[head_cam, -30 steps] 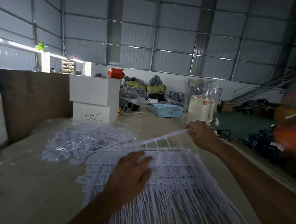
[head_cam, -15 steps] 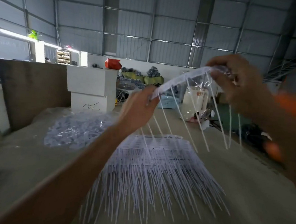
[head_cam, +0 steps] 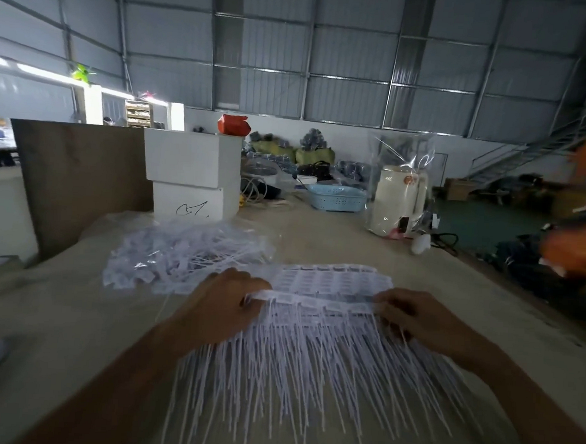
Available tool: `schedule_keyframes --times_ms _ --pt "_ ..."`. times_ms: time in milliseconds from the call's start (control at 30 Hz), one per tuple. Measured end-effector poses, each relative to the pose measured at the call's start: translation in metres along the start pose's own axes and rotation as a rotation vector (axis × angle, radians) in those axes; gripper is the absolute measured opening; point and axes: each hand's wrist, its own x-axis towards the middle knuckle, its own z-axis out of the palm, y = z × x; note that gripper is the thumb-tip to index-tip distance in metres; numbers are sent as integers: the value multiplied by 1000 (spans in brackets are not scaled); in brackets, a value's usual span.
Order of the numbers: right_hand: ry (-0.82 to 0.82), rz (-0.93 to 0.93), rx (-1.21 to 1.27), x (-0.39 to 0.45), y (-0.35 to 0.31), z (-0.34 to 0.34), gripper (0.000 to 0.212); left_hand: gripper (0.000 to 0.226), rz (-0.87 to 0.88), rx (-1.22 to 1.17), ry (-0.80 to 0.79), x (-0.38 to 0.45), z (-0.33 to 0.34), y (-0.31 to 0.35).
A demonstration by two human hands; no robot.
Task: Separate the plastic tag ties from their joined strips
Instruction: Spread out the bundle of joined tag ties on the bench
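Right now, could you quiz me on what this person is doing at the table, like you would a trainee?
1. True or false: both hands grip one joined strip at its ends.
2. Which side of the stack of strips is the loose pile of ties on: left or right?
3. What stands nearer the white boxes: A) blue basket B) white kettle?

Key: 1 true: left hand, right hand. 2 left. 3 A.
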Motion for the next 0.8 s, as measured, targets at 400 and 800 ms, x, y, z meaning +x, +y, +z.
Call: schedule_keyframes --times_ms 400,800 --pt "38 67 470 -11 -17 40 19 50 86 -107 -1 25 -6 65" --pt "115 63 538 -19 -16 35 19 28 102 -159 11 10 52 108"
